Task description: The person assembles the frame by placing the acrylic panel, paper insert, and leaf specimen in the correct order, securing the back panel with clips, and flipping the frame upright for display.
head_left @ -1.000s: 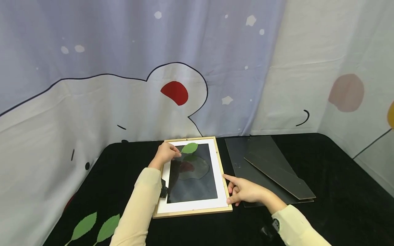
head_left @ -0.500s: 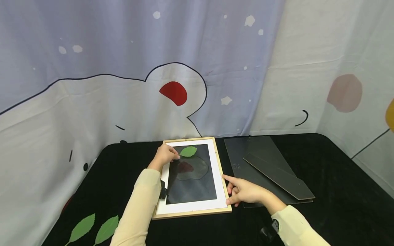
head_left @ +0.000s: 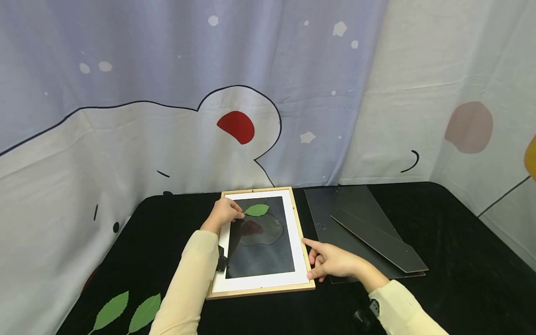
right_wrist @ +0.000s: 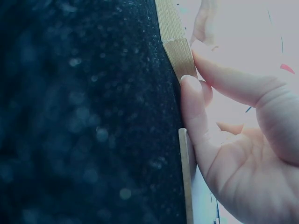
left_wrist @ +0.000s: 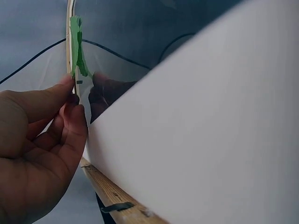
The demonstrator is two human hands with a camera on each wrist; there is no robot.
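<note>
A light wooden picture frame (head_left: pixel 261 291) with a white mat (head_left: pixel 273 280) lies on the black-covered table, its dark middle reflecting the curtain. Over the upper part of that middle, my left hand (head_left: pixel 224 213) pinches the stem of a green leaf (head_left: pixel 257 210) between thumb and fingertips. In the left wrist view the leaf (left_wrist: pixel 77 46) appears nearly edge-on, close to its reflection. At the frame's lower right side, my right hand (head_left: pixel 335 259) holds the edge, index finger stretched along it and thumb by the corner. The right wrist view shows fingertips against the wooden corner (right_wrist: pixel 181 56).
Two more green leaves (head_left: pixel 110 311) lie at the front left of the table. Right of the frame is a large dark board (head_left: pixel 347 200), with a smaller dark panel (head_left: pixel 378 239) lying aslant on it. A patterned curtain (head_left: pixel 188 149) hangs behind the table.
My left hand has lowered the leaf a little toward the dark surface, and the leaf's separate reflection no longer shows in the head view. The right hand keeps its place on the frame.
</note>
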